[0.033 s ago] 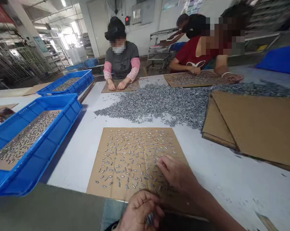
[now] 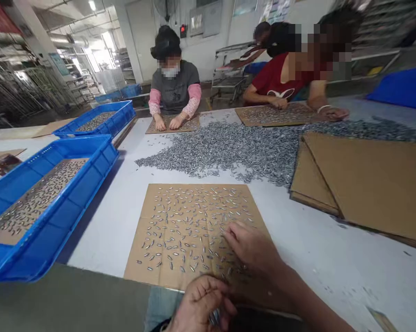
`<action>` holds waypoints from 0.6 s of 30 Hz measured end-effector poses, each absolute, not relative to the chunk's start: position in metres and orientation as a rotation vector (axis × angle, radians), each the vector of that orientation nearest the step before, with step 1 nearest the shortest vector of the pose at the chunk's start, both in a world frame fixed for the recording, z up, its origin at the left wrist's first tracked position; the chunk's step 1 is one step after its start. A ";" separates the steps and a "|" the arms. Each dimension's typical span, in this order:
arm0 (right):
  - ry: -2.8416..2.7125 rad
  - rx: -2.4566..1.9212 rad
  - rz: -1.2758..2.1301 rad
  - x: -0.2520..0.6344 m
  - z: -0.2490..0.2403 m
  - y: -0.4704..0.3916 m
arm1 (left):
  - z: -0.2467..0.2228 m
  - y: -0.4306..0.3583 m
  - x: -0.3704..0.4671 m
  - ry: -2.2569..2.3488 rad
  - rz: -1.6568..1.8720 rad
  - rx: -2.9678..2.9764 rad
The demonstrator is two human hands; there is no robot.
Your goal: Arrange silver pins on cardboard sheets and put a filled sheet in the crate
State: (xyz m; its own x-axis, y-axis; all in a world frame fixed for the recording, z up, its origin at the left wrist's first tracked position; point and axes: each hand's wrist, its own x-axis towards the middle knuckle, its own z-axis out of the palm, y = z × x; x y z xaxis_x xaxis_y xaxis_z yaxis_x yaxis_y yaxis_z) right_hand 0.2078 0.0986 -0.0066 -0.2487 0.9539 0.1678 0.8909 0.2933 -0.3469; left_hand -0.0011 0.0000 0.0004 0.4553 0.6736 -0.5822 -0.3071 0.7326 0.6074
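Observation:
A square cardboard sheet (image 2: 133, 274) lies on the white table in front of me, dotted with small, spindle-shaped grey metal pieces (image 2: 171, 265) spread apart from one another. At the sheet's near edge, my left hand (image 2: 202, 302) is curled closed, palm partly up, around several of these metal pieces (image 2: 214, 316). Over the right part of the sheet, my right hand (image 2: 252, 246) reaches in with its fingers bent and pressed together, the tips close to the cardboard. Whatever those fingertips hold is hidden.
A large heap of metal pieces (image 2: 238, 147) spreads beyond the sheet. Stacked cardboard (image 2: 377, 180) lies to the right. Two blue trays (image 2: 79, 203) stand at left, holding cardboard covered with pieces. Across the table, two people (image 2: 175, 87) work at similar sheets; another person bends behind them.
My right hand's fingertips have shifted very slightly left over the cardboard. My left hand stays in nearly the same place.

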 end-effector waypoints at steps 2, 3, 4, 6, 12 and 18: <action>-2.272 -1.655 0.256 0.201 -0.001 0.110 | 0.002 0.000 -0.003 0.883 0.644 0.484; -2.291 -1.658 0.264 0.198 0.001 0.114 | 0.002 0.001 -0.004 0.874 0.652 0.500; -2.308 -1.667 0.278 0.195 0.002 0.118 | 0.003 0.001 -0.005 0.867 0.665 0.519; -2.328 -1.703 0.321 0.190 0.001 0.123 | 0.005 0.003 -0.008 0.877 0.680 0.550; -2.265 -1.805 0.434 0.188 -0.007 0.131 | 0.000 0.008 -0.011 0.994 0.707 0.521; -2.042 -1.636 0.613 0.199 0.027 0.092 | -0.010 0.007 -0.010 1.009 0.793 0.392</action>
State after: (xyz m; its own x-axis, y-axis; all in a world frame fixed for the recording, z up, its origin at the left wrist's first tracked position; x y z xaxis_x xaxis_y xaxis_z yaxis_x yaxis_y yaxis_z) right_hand 0.1985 0.0915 0.0274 -0.1953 0.9783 0.0694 0.7783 0.1976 -0.5960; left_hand -0.0101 0.0067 -0.0097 0.2932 0.7455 -0.5986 -0.4056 0.6640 0.6282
